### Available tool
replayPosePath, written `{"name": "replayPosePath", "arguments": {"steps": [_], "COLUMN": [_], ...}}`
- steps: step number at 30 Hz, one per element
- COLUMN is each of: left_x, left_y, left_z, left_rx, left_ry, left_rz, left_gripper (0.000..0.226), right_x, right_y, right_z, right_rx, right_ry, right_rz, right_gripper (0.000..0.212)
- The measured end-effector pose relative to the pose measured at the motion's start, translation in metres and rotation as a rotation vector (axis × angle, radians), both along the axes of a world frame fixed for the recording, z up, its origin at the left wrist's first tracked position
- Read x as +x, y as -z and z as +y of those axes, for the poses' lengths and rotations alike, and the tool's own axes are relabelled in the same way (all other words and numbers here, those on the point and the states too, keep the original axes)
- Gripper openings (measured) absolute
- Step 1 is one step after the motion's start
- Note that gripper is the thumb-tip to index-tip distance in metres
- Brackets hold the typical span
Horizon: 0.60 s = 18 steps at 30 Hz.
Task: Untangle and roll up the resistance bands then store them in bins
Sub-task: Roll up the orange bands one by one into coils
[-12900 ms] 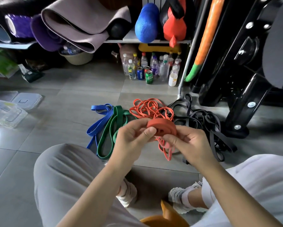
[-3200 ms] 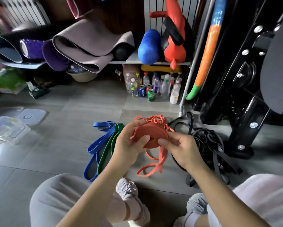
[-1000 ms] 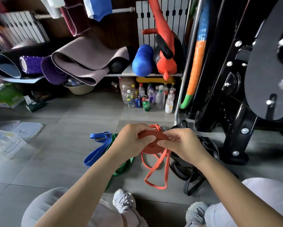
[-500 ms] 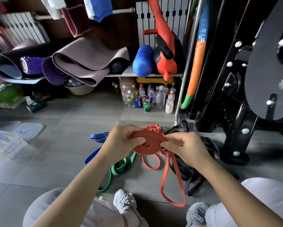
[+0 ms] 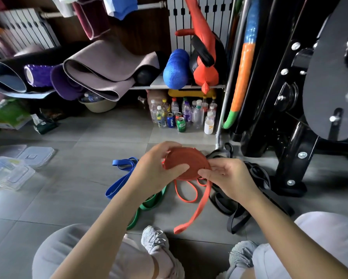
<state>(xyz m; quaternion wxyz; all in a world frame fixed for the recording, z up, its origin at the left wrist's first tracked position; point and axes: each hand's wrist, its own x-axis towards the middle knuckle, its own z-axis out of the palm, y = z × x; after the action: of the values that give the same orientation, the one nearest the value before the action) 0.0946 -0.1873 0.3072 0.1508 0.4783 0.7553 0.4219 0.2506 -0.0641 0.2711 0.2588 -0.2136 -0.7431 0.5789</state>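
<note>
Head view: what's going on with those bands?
A person on the floor is rolling the orange band into a coil. The left hand grips the coil; the right hand pinches its edge, a loose tail hanging below. The blue band, green band and black bands lie unrolled; clear bins sit at left.

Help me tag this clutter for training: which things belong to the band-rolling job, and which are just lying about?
Job: orange band roll, gripped by left hand and right hand, tail hanging; blue band; green band; black bands; clear plastic bins.
Lying about: rolled yoga mats, blue foam roller, purple roller, bottles and cans, black weight machine.
</note>
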Motion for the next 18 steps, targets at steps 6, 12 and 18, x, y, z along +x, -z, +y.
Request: {"name": "replayPosePath", "arguments": {"steps": [6, 12, 18], "left_x": [-0.005, -0.008, -0.006], "left_y": [-0.022, -0.018, -0.013], "left_z": [0.003, 0.006, 0.005], "left_rx": [-0.260, -0.285, -0.224], "left_ry": [0.220, 0.224, 0.132], "left_rz": [0.420, 0.376, 0.142], "left_gripper": [0.028, 0.016, 0.011], "right_x": [-0.006, -0.007, -0.009], "right_y": [-0.007, -0.015, -0.019], "right_z": [0.003, 0.000, 0.001], "right_rx": [0.274, 0.472, 0.670], "right_ry": [0.003, -0.005, -0.012], "right_rz": [-0.211, -0.249, -0.195], "right_gripper": [0.025, 0.013, 0.019]}}
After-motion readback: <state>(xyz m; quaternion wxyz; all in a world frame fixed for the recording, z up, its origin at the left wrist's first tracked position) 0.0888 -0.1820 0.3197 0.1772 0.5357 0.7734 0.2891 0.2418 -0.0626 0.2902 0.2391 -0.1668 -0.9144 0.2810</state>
